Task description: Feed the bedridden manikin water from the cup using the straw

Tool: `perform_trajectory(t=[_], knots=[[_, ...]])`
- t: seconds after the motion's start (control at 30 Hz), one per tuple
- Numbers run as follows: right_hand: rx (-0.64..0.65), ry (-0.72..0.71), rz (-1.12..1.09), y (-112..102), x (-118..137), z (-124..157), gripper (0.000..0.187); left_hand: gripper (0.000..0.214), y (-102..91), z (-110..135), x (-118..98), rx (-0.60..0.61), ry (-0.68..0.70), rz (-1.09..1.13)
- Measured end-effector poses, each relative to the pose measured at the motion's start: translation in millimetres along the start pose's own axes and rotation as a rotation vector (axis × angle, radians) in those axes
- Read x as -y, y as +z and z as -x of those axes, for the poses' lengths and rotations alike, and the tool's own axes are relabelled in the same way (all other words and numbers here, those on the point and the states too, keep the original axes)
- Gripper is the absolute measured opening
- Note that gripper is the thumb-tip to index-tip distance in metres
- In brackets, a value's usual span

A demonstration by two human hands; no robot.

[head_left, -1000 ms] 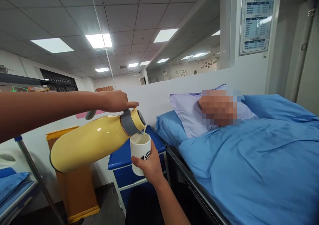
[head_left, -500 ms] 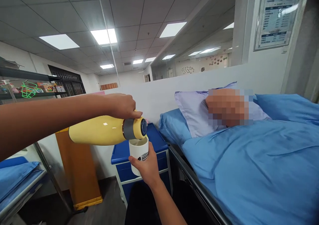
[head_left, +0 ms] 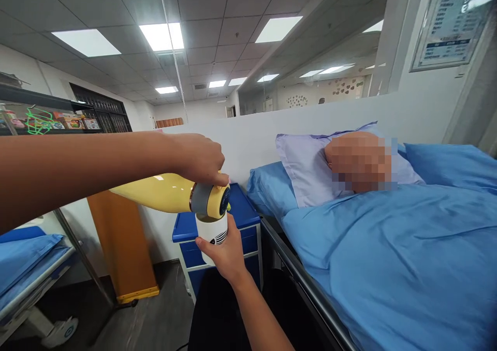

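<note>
My left hand is closed around the handle of a yellow thermos flask, thumb pressing near its grey collar. The flask is tipped past level, its spout down over a white cup with black stripes. My right hand grips that cup from below, in front of a blue bedside cabinet. The flask's mouth hides the cup's opening, so no liquid shows.
A person lies in the bed on the right under a blue cover, head on a lilac pillow. A wooden stand is left of the cabinet. Another bed with blue bedding sits at far left. A white partition wall runs behind.
The flask has been raised at its base from a steep upward slant to tipped past level. Cup and both hands stayed close together; the view shifted up and right.
</note>
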State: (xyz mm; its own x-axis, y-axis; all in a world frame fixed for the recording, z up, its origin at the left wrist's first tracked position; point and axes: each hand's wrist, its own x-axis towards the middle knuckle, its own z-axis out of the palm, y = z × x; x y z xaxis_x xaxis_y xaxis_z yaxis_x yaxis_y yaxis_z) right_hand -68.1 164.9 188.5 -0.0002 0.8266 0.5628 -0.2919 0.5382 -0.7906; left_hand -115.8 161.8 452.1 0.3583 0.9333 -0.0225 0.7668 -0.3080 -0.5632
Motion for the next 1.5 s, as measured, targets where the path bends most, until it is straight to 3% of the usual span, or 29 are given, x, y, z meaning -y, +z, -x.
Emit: perform_trajectory(t=[0.27,0.73,0.97,1.5], knots=[[-0.042,0.014,-0.009,0.1,1.5,4.7,0.05,0.067,-6.8,3.5,-12.7,-0.03,0.093,-0.144],[-0.079,0.023,-0.023,-0.8,-0.5,7.0,0.055,0.059,-8.1,3.6,-13.7,-0.082,0.143,-0.087],[-0.077,0.031,-0.014,-1.4,1.3,7.7,0.055,0.06,-8.2,3.7,-12.9,-0.054,0.146,-0.116],[-0.119,0.084,0.037,0.4,-18.8,7.6,0.055,0.058,10.2,-9.2,-11.3,-0.048,0.217,-0.121]])
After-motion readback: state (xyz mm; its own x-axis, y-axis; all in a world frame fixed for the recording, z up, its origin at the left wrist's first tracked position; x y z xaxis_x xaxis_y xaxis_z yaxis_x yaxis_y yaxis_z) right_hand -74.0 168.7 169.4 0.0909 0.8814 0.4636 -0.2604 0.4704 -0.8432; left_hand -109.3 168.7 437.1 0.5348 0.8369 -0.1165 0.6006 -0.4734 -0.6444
